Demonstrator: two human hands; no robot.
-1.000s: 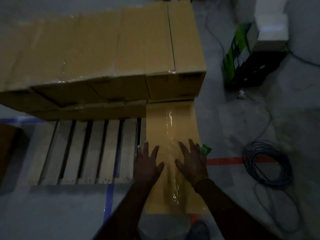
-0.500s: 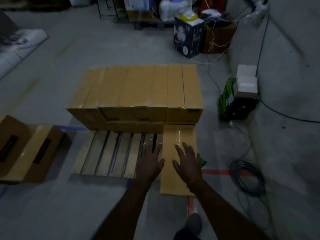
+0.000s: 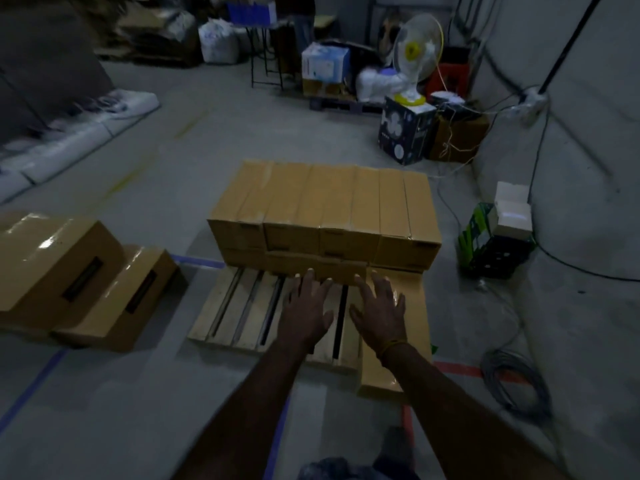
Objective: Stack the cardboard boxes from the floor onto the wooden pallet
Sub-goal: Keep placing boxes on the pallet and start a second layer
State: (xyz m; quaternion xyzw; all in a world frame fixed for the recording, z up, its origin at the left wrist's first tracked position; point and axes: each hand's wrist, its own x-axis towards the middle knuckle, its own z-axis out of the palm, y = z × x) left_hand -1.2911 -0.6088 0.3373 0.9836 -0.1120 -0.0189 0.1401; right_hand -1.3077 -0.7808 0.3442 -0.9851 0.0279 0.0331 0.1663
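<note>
Both arms reach forward and down from the lower edge of the view, nearly parallel, palms down and backs of the hands toward the camera. The left hand is over the bare slats of the pallet, fingers spread and straight, their tips near the lower edge of the stack; its grip is fully open and has hold of nothing. The right hand is likewise open, fingers splayed and straight, above the flat box that lies along the pallet's right side with its near end past the pallet's front edge; whether the palm touches the box cannot be told. A thin band circles the right wrist. The stack fills the far half of the pallet: a top row of boxes side by side over a lower layer whose front faces show beneath. Two more boxes sit on the floor well to the left of the pallet, touching each other, the far one taller, each with a dark handle slot on its near face. Blue tape lines run on the floor, and a red one shows to the right near a coil of cable. A crate with a white box on it stands by the right wall, and a fan stands on a dark carton farther back.
</note>
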